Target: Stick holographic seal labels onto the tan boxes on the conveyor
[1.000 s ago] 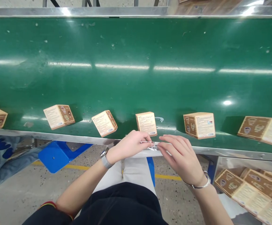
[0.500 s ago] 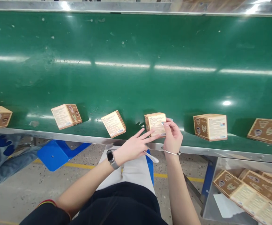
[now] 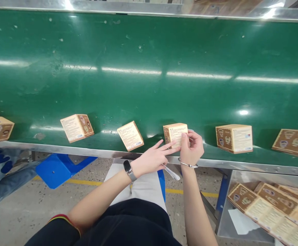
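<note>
A small brown-and-cream printed carton stands on the green conveyor belt near its front edge. My right hand grips its right side, the thumb pressed on the cream text face and the other fingers curled beside it. From the left, my left hand reaches over with two fingers stretched across the carton's lower front. A thin whitish translucent strip sticks out from under my left palm; its hold there is partly hidden. To the right, another carton bears a small blue-and-red label on its text face.
More cartons stand along the belt, one tilted and another farther left. A metal shelf at lower right holds flat printed cartons. A blue stool is at left, beside another person's leg. A metal rail edges the belt.
The carton and both hands sit slightly farther right in view, as do the neighbouring cartons. My right thumb now covers the coloured patch that showed on the carton's face.
</note>
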### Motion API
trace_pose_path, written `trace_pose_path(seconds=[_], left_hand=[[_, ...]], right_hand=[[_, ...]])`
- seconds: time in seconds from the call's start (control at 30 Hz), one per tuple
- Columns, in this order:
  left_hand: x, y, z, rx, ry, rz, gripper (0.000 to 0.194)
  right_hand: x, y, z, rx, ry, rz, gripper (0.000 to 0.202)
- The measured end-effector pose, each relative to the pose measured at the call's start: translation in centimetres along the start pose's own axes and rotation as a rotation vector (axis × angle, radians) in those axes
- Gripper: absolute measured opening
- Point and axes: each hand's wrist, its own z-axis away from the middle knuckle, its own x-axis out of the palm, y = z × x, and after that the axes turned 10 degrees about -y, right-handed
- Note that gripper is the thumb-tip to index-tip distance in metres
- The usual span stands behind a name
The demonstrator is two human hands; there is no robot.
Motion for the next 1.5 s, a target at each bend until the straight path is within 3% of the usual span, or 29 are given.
trace_pose_path(seconds=[0.17,0.27,0.33,0.47,0.57,0.77,1.0,1.07,1.13,1.27,1.37,1.5], left_hand=[[-0.4,0.3,-0.5,0.036,0.03,0.042,0.016],[-1.3,1.1,0.2,-0.025,0.089,0.236,0.013],[-2.2,1.7,1.0,-0.156,0.118,0.463,0.014],[-4.0,2.1,2.6,-0.308,0.183,0.913,0.014],[-4.6,1.6,3.5,-0.33,0.199,1.089,0.012],[-4.9,1.2,5.1,-0.402,0.187,1.091,0.019],[-3.8,1.2,4.9,-0.489,0.31,1.094,0.023],[-3.4,1.1,5.0,-0.494,0.317,1.036,0.021],[-3.0,1.0,5.3,-0.465,0.255,0.879,0.016],[-1.7,1.2,5.8,-0.275,0.132,0.455,0.016],[-0.7,1.2,5.4,-0.215,0.094,0.274,0.015],[-0.2,1.0,4.5,-0.212,0.075,0.209,0.017]], right_hand=[[-1.1,-0.6,-1.7,0.041,0.151,-0.023,0.046],[-3.7,-2.6,-1.7,-0.072,0.101,0.117,0.029],[-5.6,-4.6,-0.8,-0.198,-0.116,0.222,0.021],[-7.5,-8.0,1.0,-0.406,-0.754,0.277,0.017],[-7.1,-8.7,1.5,-0.452,-0.887,0.266,0.014],[-5.8,-8.2,1.6,-0.524,-0.871,0.264,0.011],[-4.5,-7.9,2.7,-0.731,-0.629,0.367,0.014],[-4.2,-7.5,2.6,-0.652,-0.622,0.28,0.013],[-3.6,-6.7,2.2,-0.46,-0.61,0.166,0.007],[-1.4,-4.4,0.9,-0.111,-0.573,-0.076,0.011],[0.2,-2.8,0.5,-0.025,-0.538,-0.163,0.017],[0.7,-1.9,0.6,0.005,-0.465,-0.157,0.021]])
